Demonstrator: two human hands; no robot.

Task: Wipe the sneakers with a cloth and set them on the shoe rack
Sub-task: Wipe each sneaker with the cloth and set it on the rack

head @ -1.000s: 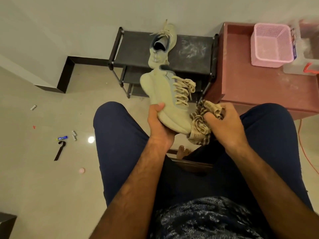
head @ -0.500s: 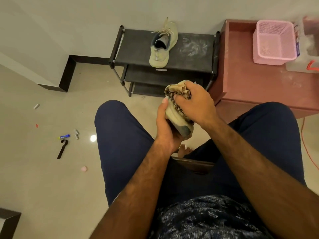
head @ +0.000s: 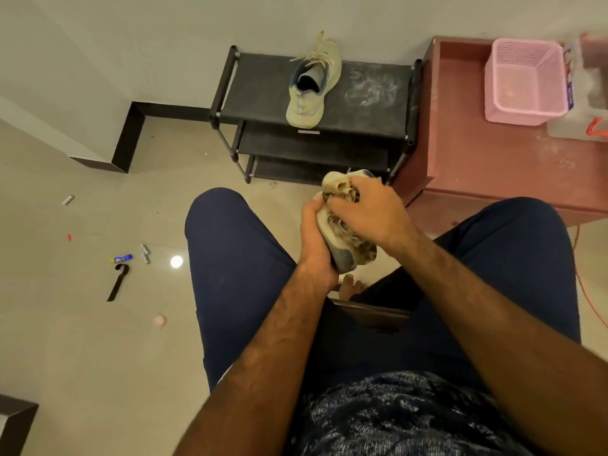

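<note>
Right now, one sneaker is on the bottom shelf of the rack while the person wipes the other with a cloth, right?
No. The head view shows that sneaker on the top shelf of the rack; the cloth wipes the other sneaker.

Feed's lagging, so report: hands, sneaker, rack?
Left hand grips held sneaker. Right hand presses cloth on it. Second sneaker on shoe rack top shelf, room beside it.

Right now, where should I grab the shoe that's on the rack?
Probably by its heel, coming from the front. The sneaker sits upright on the shoe rack with its heel toward you and its opening facing up, so you can hook the collar.
</note>
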